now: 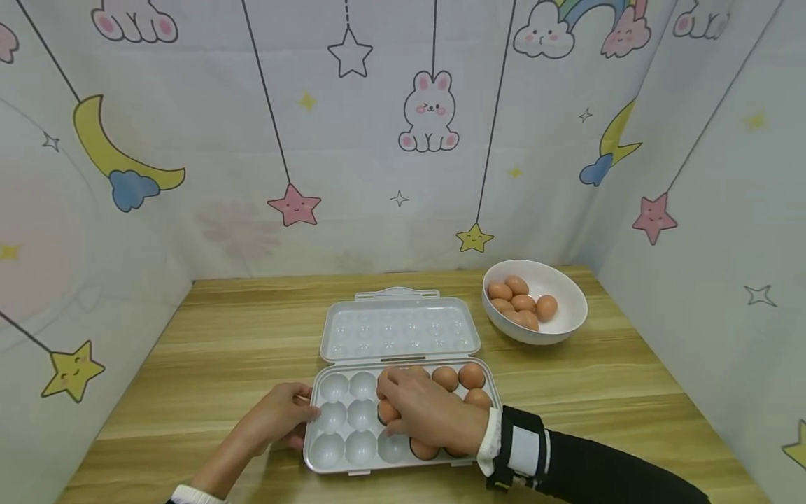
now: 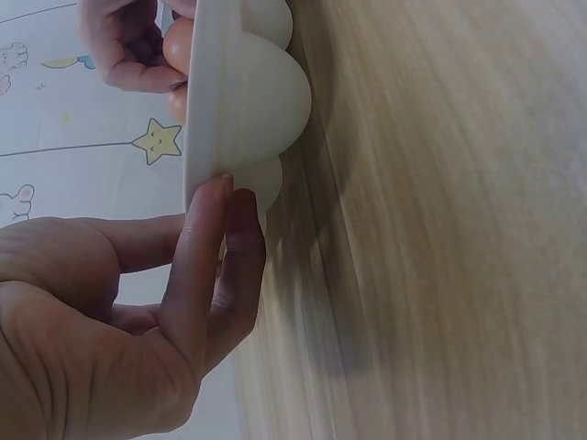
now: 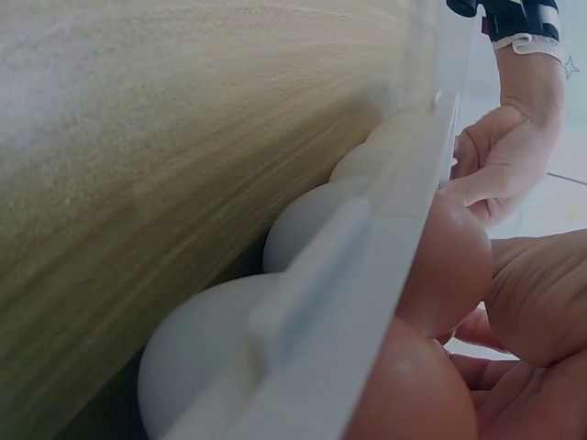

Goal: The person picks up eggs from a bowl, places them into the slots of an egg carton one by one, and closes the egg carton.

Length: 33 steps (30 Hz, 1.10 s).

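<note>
One of two hands, the left (image 1: 282, 418), grips the near-left edge of a white egg tray (image 1: 361, 448) while the right (image 1: 436, 414) curls its fingers around a brown egg (image 1: 387, 411) at the tray's middle row. More brown eggs (image 1: 445, 379) sit in cups toward the tray's right side, and the hinged lid (image 1: 401, 329) lies open behind. The tray rests near the front of a wood-grain tabletop (image 1: 245, 343), its pale and darker bands running crosswise. At the far right corner, a white bowl (image 1: 567, 297) holds a cluster of brown eggs (image 1: 523, 303). Pale hangings (image 1: 352, 147) enclose the tabletop at the back and both sides, printed with a winking rabbit (image 1: 429, 110), smiling stars (image 1: 294, 206), crescent moons (image 1: 116, 150) and a rainbow (image 1: 588, 10).
</note>
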Available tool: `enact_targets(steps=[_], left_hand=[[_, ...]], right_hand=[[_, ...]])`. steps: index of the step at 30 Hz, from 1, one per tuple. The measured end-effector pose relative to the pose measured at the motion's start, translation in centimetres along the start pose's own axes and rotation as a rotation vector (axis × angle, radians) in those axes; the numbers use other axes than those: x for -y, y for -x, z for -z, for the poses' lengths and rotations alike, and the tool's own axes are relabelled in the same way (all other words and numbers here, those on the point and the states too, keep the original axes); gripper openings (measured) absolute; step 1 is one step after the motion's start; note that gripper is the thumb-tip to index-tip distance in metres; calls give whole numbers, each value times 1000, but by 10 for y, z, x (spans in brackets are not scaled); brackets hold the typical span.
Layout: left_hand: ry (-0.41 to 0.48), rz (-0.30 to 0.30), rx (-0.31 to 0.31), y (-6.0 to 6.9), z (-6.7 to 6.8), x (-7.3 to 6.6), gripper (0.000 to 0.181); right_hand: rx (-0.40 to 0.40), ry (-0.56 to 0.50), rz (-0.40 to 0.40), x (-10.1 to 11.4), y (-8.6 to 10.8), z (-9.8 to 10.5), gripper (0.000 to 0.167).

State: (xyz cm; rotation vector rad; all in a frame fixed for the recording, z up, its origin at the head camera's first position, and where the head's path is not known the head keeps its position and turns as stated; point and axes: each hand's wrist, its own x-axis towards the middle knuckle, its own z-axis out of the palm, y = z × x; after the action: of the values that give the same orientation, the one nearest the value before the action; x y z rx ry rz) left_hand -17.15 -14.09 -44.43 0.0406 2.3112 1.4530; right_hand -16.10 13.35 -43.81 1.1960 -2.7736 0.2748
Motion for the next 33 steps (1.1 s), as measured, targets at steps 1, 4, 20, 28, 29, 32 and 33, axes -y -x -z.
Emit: enact_targets(steps=[1, 4, 20, 28, 29, 32, 33], left_hand=[[3, 0, 2, 0, 0, 0, 34], [14, -6, 16, 1, 0, -1, 35], [37, -21, 53, 3, 2, -1, 34], [27, -4, 26, 1, 0, 1, 34], [27, -2, 23, 1, 0, 1, 33], [26, -9, 26, 1, 0, 1, 33], [25, -10, 24, 0, 0, 1, 33]], right_hand=[[-1, 6, 1, 0, 0, 0, 44], [-1, 14, -1, 1, 1, 0, 43], [-19, 26, 37, 2, 3, 3, 49], [-106, -26, 31, 4, 7, 27, 42], [-110, -42, 22, 4, 8, 32, 41], [-103, -93, -5, 2, 9, 47, 39], [-95, -97, -13, 1, 10, 52, 39]])
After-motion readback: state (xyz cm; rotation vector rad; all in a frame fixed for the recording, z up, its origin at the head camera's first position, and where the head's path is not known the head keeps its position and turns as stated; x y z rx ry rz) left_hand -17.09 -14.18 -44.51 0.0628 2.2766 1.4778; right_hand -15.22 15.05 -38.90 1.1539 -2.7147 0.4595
